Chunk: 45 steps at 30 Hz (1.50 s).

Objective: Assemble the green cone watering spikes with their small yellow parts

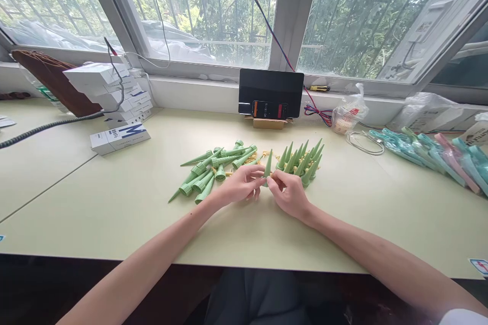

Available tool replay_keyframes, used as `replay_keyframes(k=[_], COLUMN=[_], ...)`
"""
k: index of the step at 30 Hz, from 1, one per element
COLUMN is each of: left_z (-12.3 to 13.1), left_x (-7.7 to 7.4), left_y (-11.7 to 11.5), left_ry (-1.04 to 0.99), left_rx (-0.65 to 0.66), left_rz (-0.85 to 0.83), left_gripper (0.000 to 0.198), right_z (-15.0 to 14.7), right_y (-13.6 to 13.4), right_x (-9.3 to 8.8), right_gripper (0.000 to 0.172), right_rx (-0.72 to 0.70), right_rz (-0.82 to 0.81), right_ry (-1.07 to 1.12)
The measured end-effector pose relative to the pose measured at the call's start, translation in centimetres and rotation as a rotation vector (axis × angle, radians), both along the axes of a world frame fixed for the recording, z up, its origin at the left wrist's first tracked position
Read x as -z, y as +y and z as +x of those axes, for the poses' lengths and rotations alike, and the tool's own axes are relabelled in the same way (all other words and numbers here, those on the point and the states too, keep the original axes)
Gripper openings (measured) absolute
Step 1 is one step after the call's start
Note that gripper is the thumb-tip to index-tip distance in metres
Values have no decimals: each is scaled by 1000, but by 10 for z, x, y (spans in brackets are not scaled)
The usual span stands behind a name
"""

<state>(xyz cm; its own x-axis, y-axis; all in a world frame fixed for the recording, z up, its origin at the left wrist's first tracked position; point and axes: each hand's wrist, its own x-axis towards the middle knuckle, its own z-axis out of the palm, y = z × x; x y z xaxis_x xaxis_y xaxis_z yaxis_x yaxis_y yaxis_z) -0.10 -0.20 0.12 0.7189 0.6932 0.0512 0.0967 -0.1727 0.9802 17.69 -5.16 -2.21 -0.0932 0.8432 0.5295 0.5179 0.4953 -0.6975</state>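
A green watering spike (268,163) stands point up between my two hands at the middle of the table. My left hand (244,183) has its thumb and fingers closed on the spike's left side near the base. From the right, my right hand (290,194) pinches at the lower part of the same spike; whatever its fingertips cover is hidden. Left of my hands lies a loose pile of green spikes (204,168) with wide ribbed caps. Several more spikes (301,160), fitted with small yellow pieces, stand upright in a cluster on the right. Small yellow valve-like parts (266,154) lie behind my hands.
A dark tablet (271,89) with a phone leans at the back on a cardboard stand (269,123). White boxes (120,138) are at the left. Wrapped teal and pink items (438,155), a coiled white cable (365,143) and a bagged cup (346,117) lie right.
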Motion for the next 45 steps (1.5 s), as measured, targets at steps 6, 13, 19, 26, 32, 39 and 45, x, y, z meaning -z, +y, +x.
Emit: replay_keyframes(k=[6, 13, 19, 26, 32, 39, 45], left_z=[1, 2, 2, 2, 2, 4, 4], left_x=[1, 0, 1, -2, -3, -4, -4], left_y=[0, -1, -2, -3, -3, -4, -4], left_ry=[-14, 7, 6, 8, 7, 8, 1], left_rx=[-4, -9, -11, -9, -20, -22, -14], left_rz=[15, 18, 17, 18, 10, 7, -4], left_gripper=[37, 38, 39, 40, 42, 44, 44], right_z=[-1, -1, -1, -1, -1, -1, -1], right_y=[0, -2, -2, -1, -2, -2, -2], right_x=[-1, -3, -2, -3, -3, -3, -3], right_gripper=[31, 32, 33, 33, 33, 33, 33], right_rx=[5, -6, -15, -21, -20, -12, -5], right_rz=[-6, -21, -36, -65, -77, -69, -64], right_ry=[4, 7, 13, 32, 35, 35, 34])
